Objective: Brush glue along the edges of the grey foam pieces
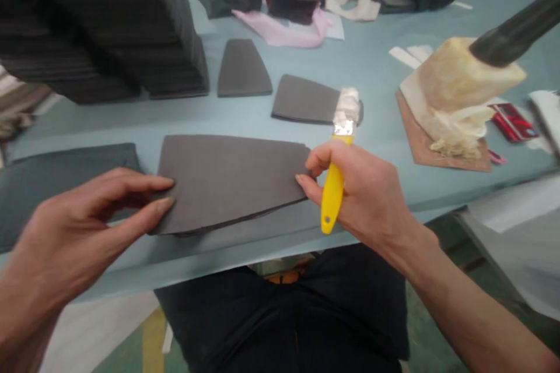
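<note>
A thin stack of grey foam sheets (pixel 227 178) lies near the front edge of the pale blue table (pixel 367 58). My left hand (pixel 83 227) pinches the stack's left edge between thumb and fingers. My right hand (pixel 363 192) grips a yellow-handled brush (pixel 336 186) whose white, glue-caked bristles point away from me; its fingertips also touch the stack's right edge.
Two more grey foam pieces (pixel 242 67) (pixel 306 99) lie further back. A tall pile of dark foam sheets (pixel 100 23) stands at the back left. A glue-crusted pot with a dark handle (pixel 459 87) sits on a brown board at right. Fabric scraps (pixel 284 26) lie at the far edge.
</note>
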`<action>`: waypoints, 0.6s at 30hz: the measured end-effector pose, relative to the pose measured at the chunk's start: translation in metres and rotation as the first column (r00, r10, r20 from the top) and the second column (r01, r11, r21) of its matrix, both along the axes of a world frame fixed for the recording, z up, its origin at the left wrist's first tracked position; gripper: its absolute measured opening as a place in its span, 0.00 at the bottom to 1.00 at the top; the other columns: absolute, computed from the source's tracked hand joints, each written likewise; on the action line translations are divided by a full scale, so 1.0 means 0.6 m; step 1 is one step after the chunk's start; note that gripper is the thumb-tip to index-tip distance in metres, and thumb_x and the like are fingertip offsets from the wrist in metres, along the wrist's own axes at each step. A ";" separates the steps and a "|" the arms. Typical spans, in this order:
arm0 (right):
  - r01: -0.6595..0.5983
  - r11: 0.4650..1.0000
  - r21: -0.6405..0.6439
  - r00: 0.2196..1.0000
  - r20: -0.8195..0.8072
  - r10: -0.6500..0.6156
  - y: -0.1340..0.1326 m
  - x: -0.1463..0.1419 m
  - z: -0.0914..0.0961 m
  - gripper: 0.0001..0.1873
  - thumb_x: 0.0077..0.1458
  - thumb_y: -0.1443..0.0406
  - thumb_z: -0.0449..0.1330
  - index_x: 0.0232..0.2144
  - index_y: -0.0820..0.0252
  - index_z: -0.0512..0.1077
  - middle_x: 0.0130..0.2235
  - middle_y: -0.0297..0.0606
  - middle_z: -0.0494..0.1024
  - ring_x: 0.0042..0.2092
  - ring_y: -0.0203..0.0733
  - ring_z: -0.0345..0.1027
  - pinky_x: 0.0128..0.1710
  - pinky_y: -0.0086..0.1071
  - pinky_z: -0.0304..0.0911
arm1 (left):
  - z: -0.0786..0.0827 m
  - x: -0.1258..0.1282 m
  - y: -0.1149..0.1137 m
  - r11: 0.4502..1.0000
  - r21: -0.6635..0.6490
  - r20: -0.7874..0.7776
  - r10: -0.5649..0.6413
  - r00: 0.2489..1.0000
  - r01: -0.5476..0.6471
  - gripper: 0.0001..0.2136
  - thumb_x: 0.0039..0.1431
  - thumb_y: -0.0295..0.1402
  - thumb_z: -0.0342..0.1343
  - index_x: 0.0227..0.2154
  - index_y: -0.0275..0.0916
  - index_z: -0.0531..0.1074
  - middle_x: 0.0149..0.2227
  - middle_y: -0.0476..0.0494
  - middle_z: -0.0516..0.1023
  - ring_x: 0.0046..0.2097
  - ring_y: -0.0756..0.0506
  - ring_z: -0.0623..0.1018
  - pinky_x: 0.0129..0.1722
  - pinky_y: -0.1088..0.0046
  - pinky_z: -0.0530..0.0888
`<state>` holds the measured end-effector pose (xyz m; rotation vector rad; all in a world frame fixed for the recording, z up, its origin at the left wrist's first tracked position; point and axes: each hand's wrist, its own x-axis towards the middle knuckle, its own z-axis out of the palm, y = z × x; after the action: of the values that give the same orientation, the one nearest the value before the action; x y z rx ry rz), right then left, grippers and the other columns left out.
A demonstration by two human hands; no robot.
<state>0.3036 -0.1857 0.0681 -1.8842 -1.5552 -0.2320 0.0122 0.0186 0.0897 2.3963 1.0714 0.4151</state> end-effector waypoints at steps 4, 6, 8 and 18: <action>0.026 1.000 0.016 0.975 0.219 -0.029 0.000 0.002 0.007 0.10 0.62 0.64 0.68 0.42 0.54 0.71 0.38 0.36 0.86 0.38 0.46 0.81 0.34 0.36 0.68 | 0.006 0.011 -0.004 0.992 -0.105 0.080 -0.055 0.995 0.063 0.17 0.61 0.51 0.63 0.42 0.43 0.83 0.39 0.50 0.83 0.39 0.48 0.80 0.39 0.73 0.73; -0.057 0.998 0.018 0.956 0.291 0.049 0.001 0.004 0.010 0.08 0.64 0.67 0.66 0.44 0.55 0.70 0.46 0.40 0.88 0.43 0.47 0.84 0.39 0.36 0.72 | 0.004 0.012 -0.006 0.990 -0.121 0.101 -0.058 0.993 0.070 0.17 0.61 0.50 0.63 0.42 0.43 0.83 0.39 0.48 0.83 0.39 0.47 0.81 0.38 0.73 0.74; -0.165 0.986 0.016 0.933 0.327 0.151 0.004 0.006 0.011 0.07 0.67 0.71 0.62 0.43 0.56 0.70 0.51 0.41 0.88 0.48 0.46 0.85 0.45 0.35 0.75 | 0.000 0.011 -0.006 0.989 -0.121 0.119 -0.064 0.991 0.079 0.16 0.62 0.49 0.63 0.43 0.43 0.83 0.39 0.48 0.83 0.39 0.47 0.81 0.39 0.73 0.74; -0.318 0.946 -0.063 0.900 0.292 0.322 0.020 0.012 0.013 0.09 0.69 0.74 0.56 0.39 0.56 0.72 0.47 0.36 0.89 0.45 0.43 0.87 0.42 0.34 0.79 | -0.028 0.000 -0.006 0.992 -0.094 0.197 -0.061 0.979 0.081 0.16 0.68 0.52 0.59 0.42 0.47 0.84 0.39 0.49 0.81 0.39 0.48 0.80 0.39 0.73 0.73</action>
<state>0.3110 -0.1738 0.0760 -1.6226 -2.0490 -0.3718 0.0122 0.0152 0.0731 2.2449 0.8961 0.5432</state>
